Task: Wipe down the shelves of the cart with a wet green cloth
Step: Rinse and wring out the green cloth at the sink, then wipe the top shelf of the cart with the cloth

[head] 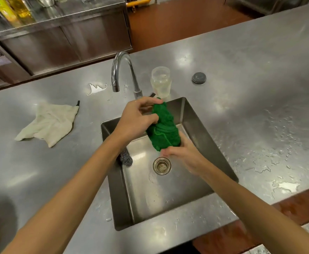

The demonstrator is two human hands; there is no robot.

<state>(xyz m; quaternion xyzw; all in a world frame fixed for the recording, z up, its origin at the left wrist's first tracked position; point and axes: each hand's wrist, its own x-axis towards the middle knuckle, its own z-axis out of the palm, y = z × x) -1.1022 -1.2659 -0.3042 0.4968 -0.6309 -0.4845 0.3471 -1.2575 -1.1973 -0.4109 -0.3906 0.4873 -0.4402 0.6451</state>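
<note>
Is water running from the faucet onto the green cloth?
No, the faucet spout shows no stream, and the green cloth is held to its right.

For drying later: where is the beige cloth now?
In the head view, the beige cloth lies on the steel counter, left of the sink.

Glossy steel sink (201,125), fuzzy green cloth (163,125)

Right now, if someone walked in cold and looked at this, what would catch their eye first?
The bright green cloth stands out, bunched lengthwise over the steel sink, with the left hand gripping its upper end and the right hand its lower end. Next come the curved chrome faucet behind the sink and a crumpled beige cloth lying on the wet counter to the left.
</note>
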